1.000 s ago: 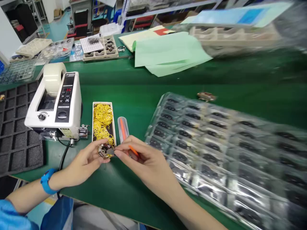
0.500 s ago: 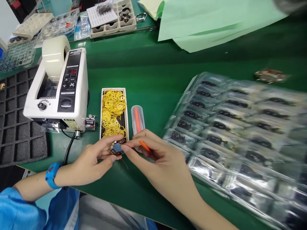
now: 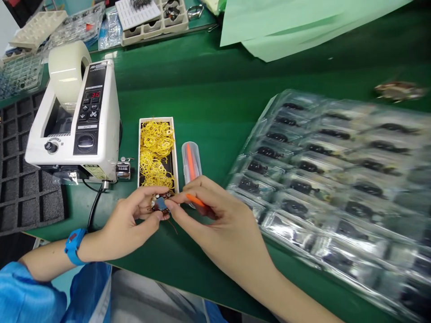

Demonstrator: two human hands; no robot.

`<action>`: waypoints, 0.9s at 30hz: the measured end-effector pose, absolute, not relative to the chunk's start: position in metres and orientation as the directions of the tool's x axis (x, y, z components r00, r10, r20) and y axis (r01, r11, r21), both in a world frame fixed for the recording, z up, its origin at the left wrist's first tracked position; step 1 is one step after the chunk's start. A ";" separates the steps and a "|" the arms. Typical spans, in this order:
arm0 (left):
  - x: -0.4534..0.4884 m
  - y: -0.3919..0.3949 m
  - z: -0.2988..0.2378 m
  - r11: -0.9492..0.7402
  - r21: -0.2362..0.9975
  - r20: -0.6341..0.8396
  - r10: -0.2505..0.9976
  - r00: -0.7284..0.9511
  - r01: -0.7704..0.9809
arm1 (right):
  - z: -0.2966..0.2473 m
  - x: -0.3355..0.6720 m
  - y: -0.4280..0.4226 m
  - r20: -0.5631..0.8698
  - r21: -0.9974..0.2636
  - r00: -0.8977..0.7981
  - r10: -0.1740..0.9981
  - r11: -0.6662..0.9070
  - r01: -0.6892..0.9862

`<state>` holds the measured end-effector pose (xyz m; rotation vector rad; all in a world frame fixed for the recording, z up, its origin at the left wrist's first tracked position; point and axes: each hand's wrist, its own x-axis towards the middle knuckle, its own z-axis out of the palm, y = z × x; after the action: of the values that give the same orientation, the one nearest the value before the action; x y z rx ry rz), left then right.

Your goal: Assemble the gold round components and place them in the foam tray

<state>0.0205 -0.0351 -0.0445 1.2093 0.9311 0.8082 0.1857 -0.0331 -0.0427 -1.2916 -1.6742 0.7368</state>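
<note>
A small round electronic part [image 3: 159,205] with a blue patch and thin copper wire sits between the fingertips of both hands, just above the green table's front edge. My left hand [image 3: 129,224] pinches it from the left. My right hand [image 3: 215,220] touches it from the right and also holds an orange stick [image 3: 195,200] under its fingers. Right behind the hands lie a narrow box of yellow rubber bands [image 3: 156,152] and a clear tube [image 3: 191,161] with an orange stick inside.
A white tape dispenser [image 3: 76,123] with a tape roll stands at the left, beside a black foam tray [image 3: 23,188]. A clear blister tray [image 3: 336,179] holding several dark parts covers the right. Green paper sheets [image 3: 286,27] and part trays [image 3: 151,18] lie at the back.
The view has dropped and shifted left. The part has been turned in the fingers, so its blue side now shows. Both hands stay in about the same place.
</note>
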 end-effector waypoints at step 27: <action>0.029 -0.030 -0.042 0.247 0.963 -0.200 0.925 0.325 -0.112 | -0.046 0.185 -0.031 0.336 -0.758 -0.138 0.932 0.354 0.548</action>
<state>0.0286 -0.0304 -0.0419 1.0687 0.9718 0.8840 0.1846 -0.0310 -0.0458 -1.3035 -1.8070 0.5976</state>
